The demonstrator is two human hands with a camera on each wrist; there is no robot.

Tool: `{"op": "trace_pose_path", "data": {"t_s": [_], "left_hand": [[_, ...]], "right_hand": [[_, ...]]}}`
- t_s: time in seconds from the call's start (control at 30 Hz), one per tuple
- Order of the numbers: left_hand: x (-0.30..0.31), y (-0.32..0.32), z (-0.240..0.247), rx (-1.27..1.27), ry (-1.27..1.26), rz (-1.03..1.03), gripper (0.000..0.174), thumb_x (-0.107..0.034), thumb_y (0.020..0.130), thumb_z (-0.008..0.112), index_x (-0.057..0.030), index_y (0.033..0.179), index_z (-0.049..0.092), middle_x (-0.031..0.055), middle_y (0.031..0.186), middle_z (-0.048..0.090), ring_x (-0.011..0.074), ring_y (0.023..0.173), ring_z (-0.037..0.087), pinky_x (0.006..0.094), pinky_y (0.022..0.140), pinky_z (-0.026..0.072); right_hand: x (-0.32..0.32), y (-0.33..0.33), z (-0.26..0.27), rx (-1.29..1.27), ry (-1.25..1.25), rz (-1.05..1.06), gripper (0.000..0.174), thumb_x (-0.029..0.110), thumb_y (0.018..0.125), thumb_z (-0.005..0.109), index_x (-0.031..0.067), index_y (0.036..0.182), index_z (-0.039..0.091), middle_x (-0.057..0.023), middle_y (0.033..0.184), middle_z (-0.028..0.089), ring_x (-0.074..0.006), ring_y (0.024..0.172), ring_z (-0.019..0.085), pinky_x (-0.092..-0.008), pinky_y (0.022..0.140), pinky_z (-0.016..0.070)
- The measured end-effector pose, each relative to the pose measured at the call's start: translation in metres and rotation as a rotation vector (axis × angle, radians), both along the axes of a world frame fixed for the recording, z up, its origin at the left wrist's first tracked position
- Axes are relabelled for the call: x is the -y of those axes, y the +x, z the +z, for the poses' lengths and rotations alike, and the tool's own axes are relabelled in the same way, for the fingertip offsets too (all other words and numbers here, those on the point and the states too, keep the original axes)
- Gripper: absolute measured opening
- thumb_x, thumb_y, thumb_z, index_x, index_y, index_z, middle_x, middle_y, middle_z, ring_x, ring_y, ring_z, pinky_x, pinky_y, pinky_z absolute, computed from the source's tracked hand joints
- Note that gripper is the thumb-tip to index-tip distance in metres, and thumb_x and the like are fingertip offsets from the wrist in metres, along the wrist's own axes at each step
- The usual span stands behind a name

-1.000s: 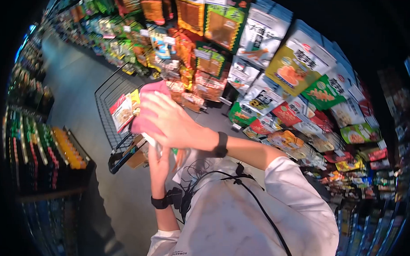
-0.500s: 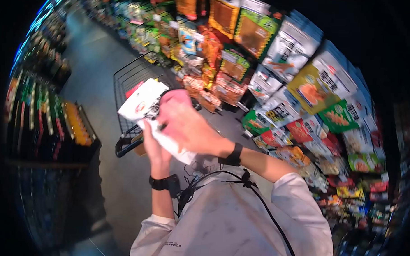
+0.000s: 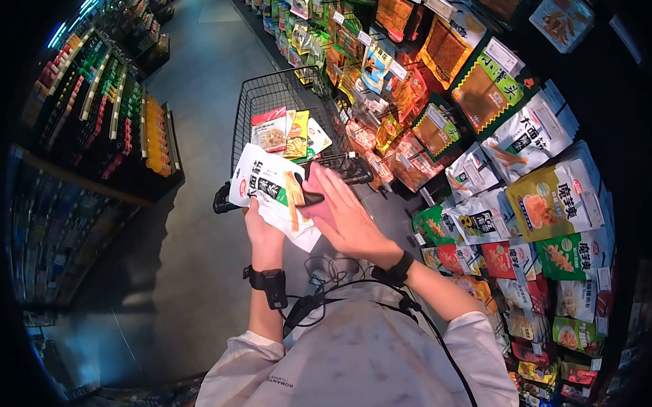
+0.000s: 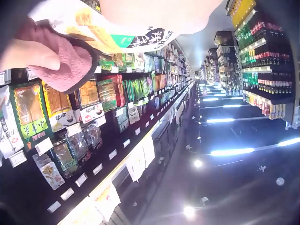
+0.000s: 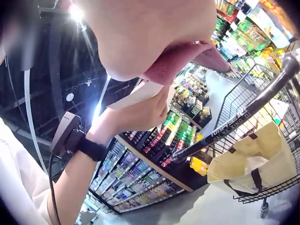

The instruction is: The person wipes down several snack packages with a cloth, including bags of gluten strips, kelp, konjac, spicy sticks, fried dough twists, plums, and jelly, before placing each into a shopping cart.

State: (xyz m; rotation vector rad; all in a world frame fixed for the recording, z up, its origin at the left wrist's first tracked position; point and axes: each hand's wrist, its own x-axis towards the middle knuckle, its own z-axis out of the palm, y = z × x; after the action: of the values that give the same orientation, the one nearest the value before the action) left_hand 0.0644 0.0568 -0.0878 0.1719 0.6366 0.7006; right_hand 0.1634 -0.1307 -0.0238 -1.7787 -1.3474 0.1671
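A white food packet [image 3: 269, 191] with a green band is held tilted in the head view, its printed front showing. The left hand [image 3: 264, 233] grips its lower left edge; in the right wrist view, that hand [image 5: 136, 115] pinches the packet [image 5: 133, 97]. A pink cloth [image 3: 317, 183] with a dark edge lies against the packet's right side. The right hand [image 3: 350, 222] holds this cloth, its fingers extended over it. From the left wrist, a digit shows on the cloth [image 4: 70, 61] beside the packet [image 4: 124, 35].
Beyond the hands stands a black wire cart [image 3: 261, 93] holding several packets [image 3: 270, 130]. A cream bag [image 5: 239, 164] sits in the cart in the right wrist view. Hanging snack packets [image 3: 556, 201] line the right; a drinks shelf [image 3: 103, 109] stands left.
The packet has turned so its printed front faces the head camera. The right hand and cloth have shifted to its right side. Cart and shelves appear farther right in the head view.
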Motion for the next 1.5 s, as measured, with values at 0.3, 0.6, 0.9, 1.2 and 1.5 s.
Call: {"op": "trace_pose_path", "data": {"t_s": [0.3,0.6,0.9,1.2,1.5], "left_hand": [[-0.028,-0.052,0.010,-0.081,0.004,0.073,0.045,-0.028,0.109,0.029,-0.0025,0.140,0.048,0.0147,0.139,0.056,0.0343,0.126,0.055,0.0500,0.110,0.0417],[-0.023,-0.079,0.029,0.162,0.126,-0.056,0.045,-0.033,0.110,0.038,-0.0035,0.142,0.048,0.0117,0.141,0.057,0.0286,0.127,0.057,0.0445,0.109,0.0441],[-0.008,-0.089,0.049,-0.353,0.650,0.163,0.078,-0.052,0.104,0.048,-0.0183,0.162,0.009,0.0131,0.153,0.038,0.0225,0.137,0.042,0.0429,0.113,0.0349],[-0.015,-0.109,0.044,0.553,0.247,-0.122,0.073,-0.060,0.103,0.035,-0.0048,0.152,0.037,0.0112,0.153,0.042,0.0252,0.142,0.039,0.0417,0.122,0.0245],[0.007,-0.129,0.026,-0.063,0.599,-0.324,0.056,-0.037,0.109,0.037,-0.0037,0.153,0.030,0.0086,0.147,0.043,0.0181,0.134,0.044,0.0356,0.110,0.0380]], "right_hand": [[-0.021,-0.035,-0.004,0.311,-0.059,0.318,0.067,0.027,0.093,0.065,0.0126,0.152,0.039,-0.0179,0.159,0.033,-0.0307,0.150,0.029,-0.0519,0.117,0.0284],[-0.050,-0.020,-0.004,-1.031,-0.235,0.396,0.030,0.031,0.098,0.067,0.0060,0.113,0.062,0.0000,0.073,0.059,-0.0049,0.059,0.052,-0.0216,0.047,0.0392],[-0.074,-0.060,0.006,-0.374,0.075,0.276,0.063,-0.013,0.078,0.055,0.0027,0.139,0.054,-0.0207,0.127,0.066,-0.0341,0.117,0.065,-0.0368,0.098,0.0502],[-0.117,-0.112,0.022,-0.129,0.049,0.357,0.068,0.041,0.102,0.049,-0.0046,0.150,0.034,-0.0342,0.160,0.017,-0.0440,0.152,0.011,-0.0459,0.124,0.0100],[-0.127,-0.101,0.028,-0.151,0.022,0.348,0.054,0.025,0.100,0.053,-0.0030,0.145,0.043,-0.0236,0.159,0.032,-0.0361,0.151,0.024,-0.0443,0.124,0.0164]]}}
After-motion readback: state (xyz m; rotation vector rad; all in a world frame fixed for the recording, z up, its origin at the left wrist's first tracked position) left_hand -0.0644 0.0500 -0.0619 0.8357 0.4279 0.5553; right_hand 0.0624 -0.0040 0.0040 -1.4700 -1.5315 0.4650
